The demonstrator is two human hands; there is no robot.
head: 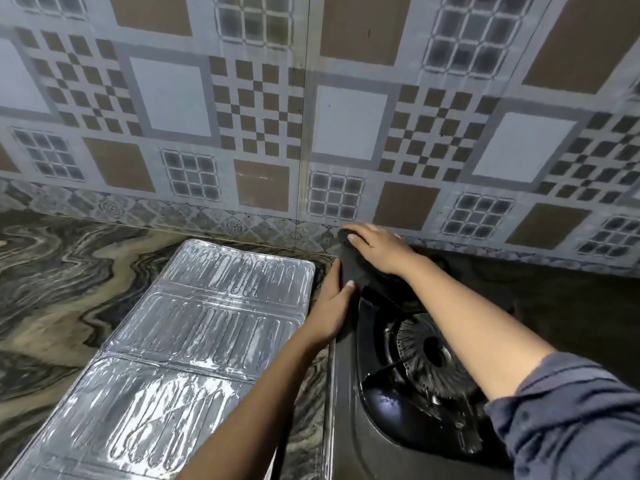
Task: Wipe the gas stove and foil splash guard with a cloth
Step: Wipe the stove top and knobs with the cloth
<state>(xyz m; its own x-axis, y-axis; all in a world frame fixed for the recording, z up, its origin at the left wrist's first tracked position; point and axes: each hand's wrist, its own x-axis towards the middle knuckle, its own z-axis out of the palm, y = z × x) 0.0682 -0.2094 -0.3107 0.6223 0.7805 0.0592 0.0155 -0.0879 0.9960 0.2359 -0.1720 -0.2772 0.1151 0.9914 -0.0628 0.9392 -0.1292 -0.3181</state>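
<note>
Left hand (332,308) and right hand (379,249), close together, grip the cloth (362,271) at the stove's (346,403) 11 o'clock corner. Press evenly, sweeping toward 6. Guard (194,323) lies flat on the table (52,271) at 9.

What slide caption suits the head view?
Left hand and right hand hold a dark cloth on the gas stove; the foil splash guard lies flat.

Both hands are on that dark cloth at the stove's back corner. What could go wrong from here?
The cloth, bunched under the right hand, could snag on the burner. The right sleeve reaches over the stove and might pick up grease. The left forearm crosses the foil splash guard lying flat on the counter; leaning on it may dent it.
</note>
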